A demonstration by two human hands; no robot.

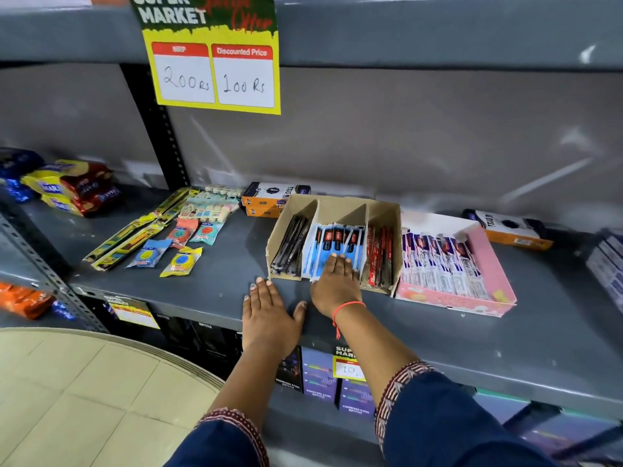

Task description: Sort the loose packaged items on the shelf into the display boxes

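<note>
The right hand (pixel 337 276) lies flat, fingers spread, pressing on the blue packs (pixel 333 241) in the middle slot of the brown box (pixel 384 214), which sits near the shelf's (pixel 438 332) front edge; it grips nothing. The left hand (pixel 268 310) rests open and flat on the front edge just beside the box's near left corner. Loose packets (pixel 168 244) lie well apart toward the left end of the shelf, some flat pouches, some long strips. They look light, thin and slick in their wrappers, so they would likely slide and flex; pinching across the width near the middle seems safest. A pink box (pixel 492 264) touches the brown one on its right. Bare shelf lies between the box and the packets, giving free room to reach.
</note>
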